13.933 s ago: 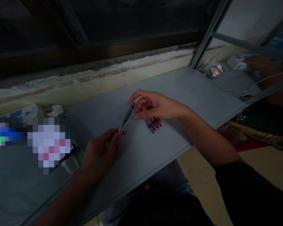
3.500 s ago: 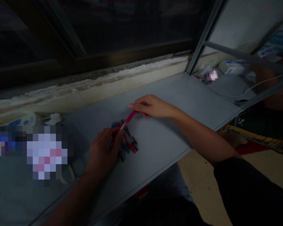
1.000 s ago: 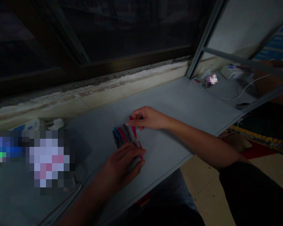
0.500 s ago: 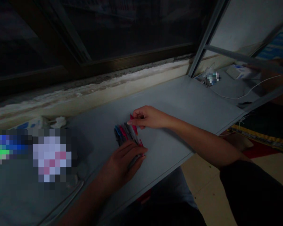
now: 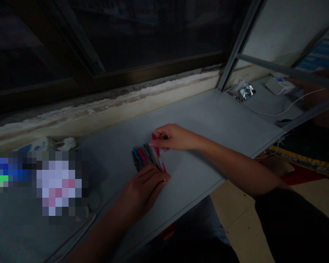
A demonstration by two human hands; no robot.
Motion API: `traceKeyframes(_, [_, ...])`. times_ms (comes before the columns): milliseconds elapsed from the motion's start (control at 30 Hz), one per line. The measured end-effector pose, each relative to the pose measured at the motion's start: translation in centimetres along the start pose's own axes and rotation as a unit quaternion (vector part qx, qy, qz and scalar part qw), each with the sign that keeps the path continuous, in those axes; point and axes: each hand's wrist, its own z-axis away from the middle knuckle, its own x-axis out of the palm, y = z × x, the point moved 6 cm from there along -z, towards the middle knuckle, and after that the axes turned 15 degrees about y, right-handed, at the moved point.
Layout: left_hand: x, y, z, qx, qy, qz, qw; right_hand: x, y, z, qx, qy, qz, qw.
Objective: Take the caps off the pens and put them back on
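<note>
A red pen [image 5: 161,163] with a clear barrel lies slanted on the grey desk, at the right end of a row of several pens. My right hand [image 5: 168,137] pinches its far red end between thumb and fingers. The near end sits at the fingertips of my left hand [image 5: 146,184], which is closed around it and covers the near ends of the other pens. Beside the red pen are grey pens [image 5: 148,150], a pink-red pen [image 5: 142,155], a blue pen [image 5: 137,154] and a dark pen [image 5: 134,160].
The grey desk [image 5: 197,113] runs along a window ledge [image 5: 142,96]. On the left are a blurred-out pale object [image 5: 56,186], a white box [image 5: 37,144] and a cable [image 5: 79,232]. Past a metal frame [image 5: 230,71] lie a phone [image 5: 247,92] and a white cord; another person's arm [image 5: 320,96] is there.
The red pen's barrel now shows in line between my two hands. My left hand's thumb and fingers have drawn slightly closer together. My right hand has stayed nearly still.
</note>
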Motion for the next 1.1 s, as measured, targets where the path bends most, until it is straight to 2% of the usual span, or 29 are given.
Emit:
traceKeyframes(133, [0.17,0.24,-0.17,0.018,0.012,-0.007,1.0,-0.59,-0.19,0.03,-0.007,0.012,0.016,1.0])
traceKeyframes(267, [0.24,0.13,-0.12,0.007,0.004,-0.01,1.0,-0.81,-0.14,0.05,-0.008,0.021,0.033,0.999])
traceKeyframes(1100, [0.22,0.12,-0.17,0.012,0.017,-0.006,1.0,-0.48,-0.73,0.37,-0.01,0.013,0.069,0.998])
